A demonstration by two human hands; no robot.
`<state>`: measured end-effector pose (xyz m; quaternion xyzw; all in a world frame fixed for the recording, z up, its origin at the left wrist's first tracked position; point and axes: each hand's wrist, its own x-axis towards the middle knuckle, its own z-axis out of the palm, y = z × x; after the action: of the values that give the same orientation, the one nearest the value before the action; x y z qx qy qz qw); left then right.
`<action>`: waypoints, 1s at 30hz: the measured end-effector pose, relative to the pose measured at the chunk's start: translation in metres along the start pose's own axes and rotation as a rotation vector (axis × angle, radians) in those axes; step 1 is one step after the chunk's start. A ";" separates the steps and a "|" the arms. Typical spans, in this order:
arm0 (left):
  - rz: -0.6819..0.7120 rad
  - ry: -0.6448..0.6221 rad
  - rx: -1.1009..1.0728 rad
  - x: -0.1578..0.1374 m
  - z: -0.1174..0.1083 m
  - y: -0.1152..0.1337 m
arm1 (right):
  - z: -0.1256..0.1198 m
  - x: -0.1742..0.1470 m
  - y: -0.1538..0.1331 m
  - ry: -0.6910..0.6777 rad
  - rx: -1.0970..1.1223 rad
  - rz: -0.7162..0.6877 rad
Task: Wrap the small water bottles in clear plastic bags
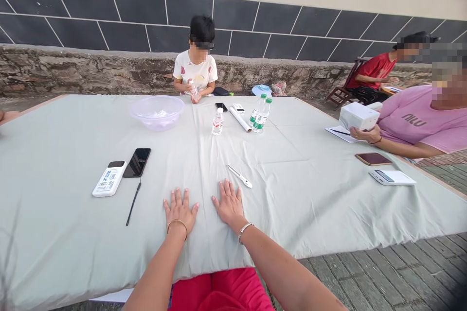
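Note:
My left hand (pixel 180 214) lies flat on the pale green tablecloth (pixel 292 209), fingers spread and holding nothing. Beside it my right hand (pixel 229 202) also rests palm down with its fingers apart. Just beyond the right hand's fingertips is a slim white pen-like tool (pixel 239 176), apart from the hand; its exact kind I cannot make out. To the left of my left hand are a black smartphone (pixel 137 163) with a wrist strap (pixel 134 204) and a white power bank (pixel 110 179). Farther ahead stands a small clear bottle (pixel 218 122) with a white cap.
A translucent purple basin (pixel 156 119) with white contents stands at the far left. Two green-capped bottles (pixel 260 115) stand by a paper roll (pixel 241 120). Across the table a person (pixel 196 65) handles a bottle. At right, a person in pink (pixel 419 116) holds a white box (pixel 359 115).

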<state>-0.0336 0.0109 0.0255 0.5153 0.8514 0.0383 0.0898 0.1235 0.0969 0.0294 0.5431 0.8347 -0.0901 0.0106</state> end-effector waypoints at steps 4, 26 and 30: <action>0.017 -0.007 -0.010 0.000 0.000 0.000 | -0.001 -0.002 -0.002 0.090 -0.036 -0.049; 0.054 -0.147 -1.418 0.029 -0.011 0.035 | -0.003 -0.013 -0.014 0.038 0.060 -0.670; -0.045 -0.037 -1.401 0.034 -0.005 0.046 | -0.002 -0.011 -0.015 0.083 0.061 -0.707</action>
<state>-0.0094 0.0622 0.0338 0.3189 0.6352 0.5672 0.4161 0.1145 0.0819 0.0349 0.2239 0.9677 -0.0910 -0.0713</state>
